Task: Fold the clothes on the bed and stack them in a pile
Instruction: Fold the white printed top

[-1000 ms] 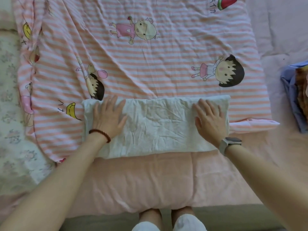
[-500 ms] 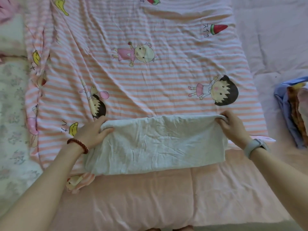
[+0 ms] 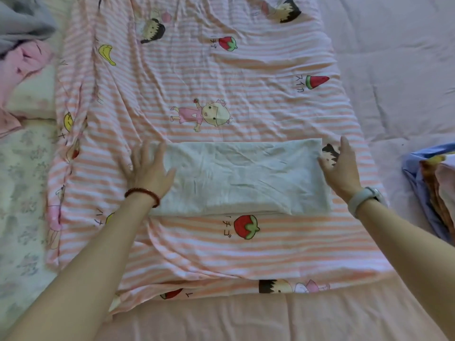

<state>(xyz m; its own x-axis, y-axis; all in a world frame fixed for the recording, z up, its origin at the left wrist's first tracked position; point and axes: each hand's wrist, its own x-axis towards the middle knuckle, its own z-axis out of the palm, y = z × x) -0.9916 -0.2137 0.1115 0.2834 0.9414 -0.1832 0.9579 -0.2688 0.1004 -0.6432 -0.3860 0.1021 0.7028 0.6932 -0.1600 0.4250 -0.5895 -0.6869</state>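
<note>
A pale grey-white garment (image 3: 242, 178) lies folded into a long flat rectangle on the pink-striped cartoon sheet (image 3: 221, 82) in the middle of the bed. My left hand (image 3: 147, 168) lies flat on the garment's left end, fingers straight and spread. My right hand (image 3: 341, 168) is at the garment's right end with fingers straight, thumb touching the cloth's edge. Neither hand grips anything. A stack of folded clothes (image 3: 433, 188), blue and orange, sits at the right edge of the bed.
A heap of grey and pink clothes (image 3: 22, 48) lies at the far left by a floral pillow (image 3: 22, 193). Plain pink bedding (image 3: 394, 70) spreads to the right and along the near edge.
The hands took the garment's far corners, folded it away from me onto the striped sheet, and now lie flat at its ends. The view has shifted further up the bed.
</note>
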